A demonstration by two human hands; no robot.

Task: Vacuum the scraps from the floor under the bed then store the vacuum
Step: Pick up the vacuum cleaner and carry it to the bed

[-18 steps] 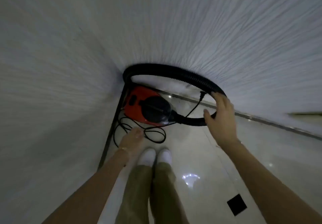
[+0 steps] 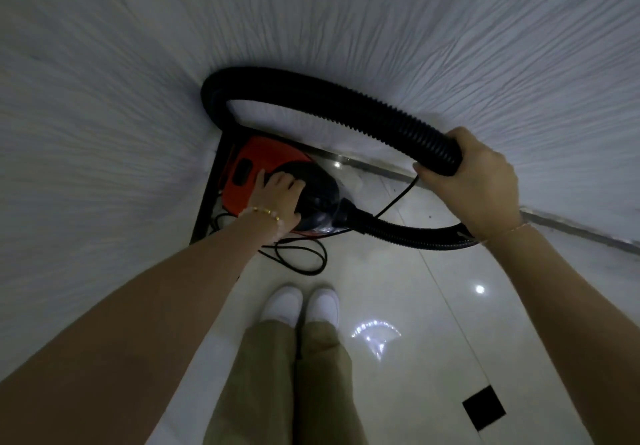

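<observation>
A red and black canister vacuum [image 2: 249, 170] sits on the tiled floor in a corner where two white textured walls meet. My left hand [image 2: 277, 198] rests on its black top, fingers curled over the handle area. A thick black ribbed hose [image 2: 332, 106] loops up from the vacuum's front and arcs along the wall. My right hand [image 2: 471, 174] is closed around the hose's upper end. The vacuum's black power cord [image 2: 298, 257] lies coiled on the floor beside it.
White walls [image 2: 104, 132] close in on the left and back, with a dark skirting strip [image 2: 571, 229] along the base. My feet in white shoes [image 2: 301, 306] stand just behind the vacuum. Glossy pale tiles [image 2: 433, 358] with one black inset square [image 2: 483, 408] stretch to the right.
My left hand has moved from near the cord up onto the vacuum's top. My right hand has closed fully around the hose, and the view has come closer to the vacuum.
</observation>
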